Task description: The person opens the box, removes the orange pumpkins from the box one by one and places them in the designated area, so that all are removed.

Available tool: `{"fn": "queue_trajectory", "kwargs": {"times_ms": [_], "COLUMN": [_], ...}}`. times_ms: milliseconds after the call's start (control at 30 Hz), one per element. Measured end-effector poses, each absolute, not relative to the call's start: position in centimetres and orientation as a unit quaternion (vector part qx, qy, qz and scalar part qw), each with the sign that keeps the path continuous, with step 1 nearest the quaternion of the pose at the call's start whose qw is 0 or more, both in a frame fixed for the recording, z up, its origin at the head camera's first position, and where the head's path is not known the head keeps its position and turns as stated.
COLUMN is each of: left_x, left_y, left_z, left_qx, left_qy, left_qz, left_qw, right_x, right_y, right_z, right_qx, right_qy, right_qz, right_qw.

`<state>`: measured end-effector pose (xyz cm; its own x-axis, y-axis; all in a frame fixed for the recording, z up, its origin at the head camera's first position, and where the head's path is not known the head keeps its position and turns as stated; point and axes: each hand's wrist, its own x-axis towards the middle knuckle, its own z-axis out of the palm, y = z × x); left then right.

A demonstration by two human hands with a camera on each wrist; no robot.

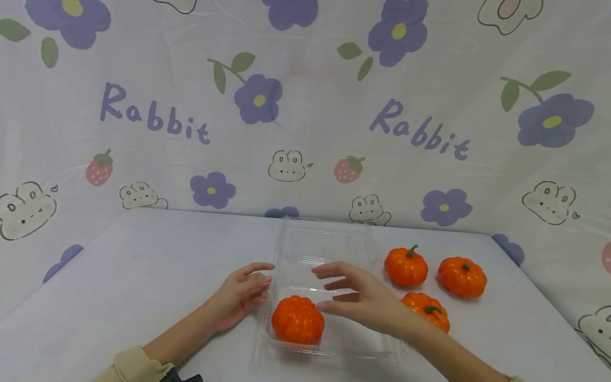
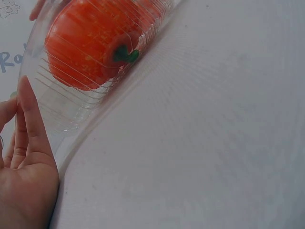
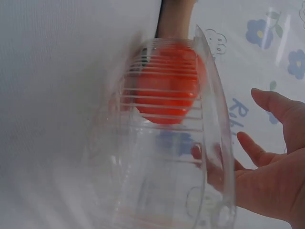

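A clear plastic clamshell box [image 1: 353, 339] lies on the table with its lid [image 1: 329, 239] folded back. An orange toy pumpkin [image 1: 298, 321] sits in its near left corner; through the ribbed wall, the left wrist view shows its green stem. My left hand [image 1: 241, 294] is at the box's left side, with extended fingers [image 2: 29, 107] touching the rim. Above the box hovers my right hand [image 1: 363, 300], fingers spread and nothing held. In the right wrist view some of its fingers appear through the clear wall.
To the right of the box are three more orange pumpkins: one behind [image 1: 406, 267], one farther right [image 1: 462, 277], and one nearer [image 1: 429, 310], partly covered by my right forearm. A printed curtain [image 1: 305, 132] hangs behind the white table [image 1: 157, 265].
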<state>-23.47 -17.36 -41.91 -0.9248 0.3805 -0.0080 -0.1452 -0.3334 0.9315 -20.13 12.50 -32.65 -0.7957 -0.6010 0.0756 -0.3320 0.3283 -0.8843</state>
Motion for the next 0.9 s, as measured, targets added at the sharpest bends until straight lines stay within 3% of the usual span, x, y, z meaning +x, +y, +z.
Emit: {"fn": "queue_trajectory", "kwargs": {"times_ms": [900], "left_x": [-23.4], "left_y": [-17.4], "left_z": [-41.9], "left_qx": [0.092], "left_qy": [0.565], "left_qz": [0.803], "left_qw": [0.165], "right_x": [-20.4], "right_y": [10.2], "right_z": [-34.9], "right_qx": [-0.261], "right_qy": [0.814], "right_qz": [-0.488], "right_qw": [0.178]}}
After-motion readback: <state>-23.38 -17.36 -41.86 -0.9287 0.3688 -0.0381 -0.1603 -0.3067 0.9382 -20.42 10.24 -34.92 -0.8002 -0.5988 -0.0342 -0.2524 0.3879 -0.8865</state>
